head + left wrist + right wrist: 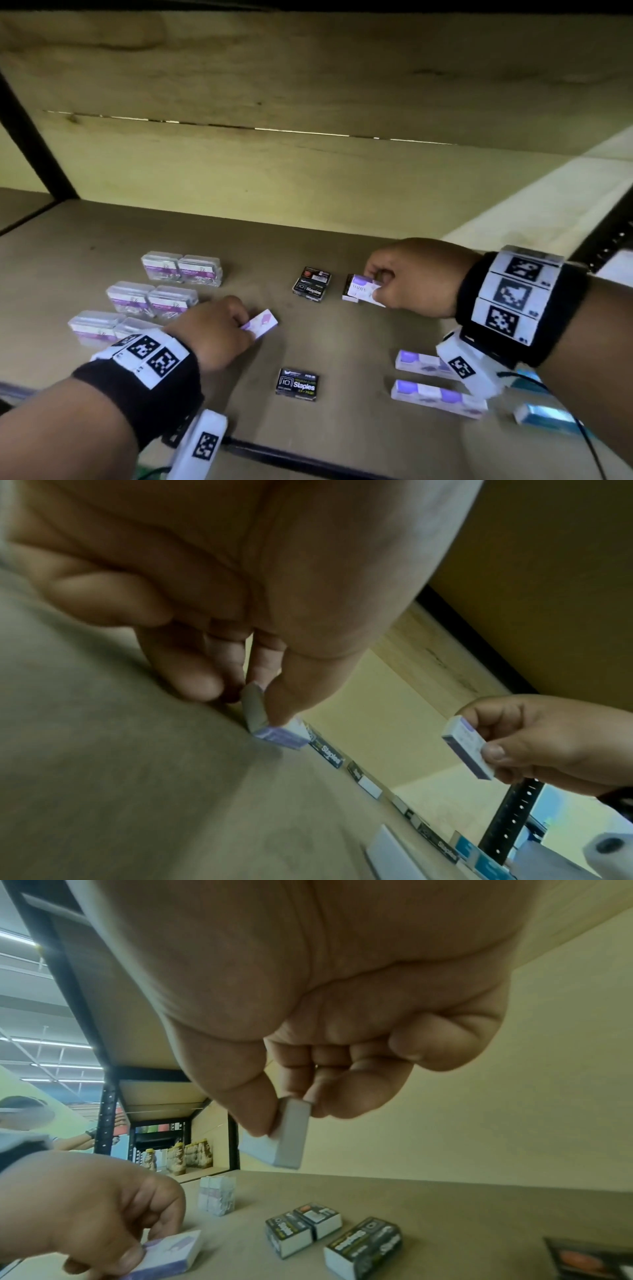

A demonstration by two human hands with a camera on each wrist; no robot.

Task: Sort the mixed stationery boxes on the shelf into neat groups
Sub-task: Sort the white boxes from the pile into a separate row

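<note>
- shelf board (102,240): all boxes are lying on this tan surface, except the one the right hand is holding.
- nearest edge, right side: two long white-and-purple boxes (438,397) are lying one behind the other, with a blue box (544,416) just beside them, further right and partly under the right wrist rig.
- near centre: a black staples box (297,383) is lying flat by itself, well apart from the other black ones.
- left hand (212,334): thumb and fingers are pinching a small white-and-purple box (261,323); in the left wrist view one lower edge of the box is touching the board and the box is sitting tilted.
- left of that hand: clear plastic cases (150,298) are sitting in pairs, three rows running away from the edge; the nearest pair is partly hidden behind the left wrist band.
- right hand (414,277): thumb and curled fingers are gripping a second small white-and-purple box (364,291) by one end; the right wrist view is showing it lifted clear of the board.
- under that raised box, a black-sided box (349,286) is sitting on the board; the head view is mostly hiding it.
- just left of it, a pair of black staples boxes (311,284) is sitting close together.
- farthest: the wooden back panel (308,164) is rising behind everything.
</note>
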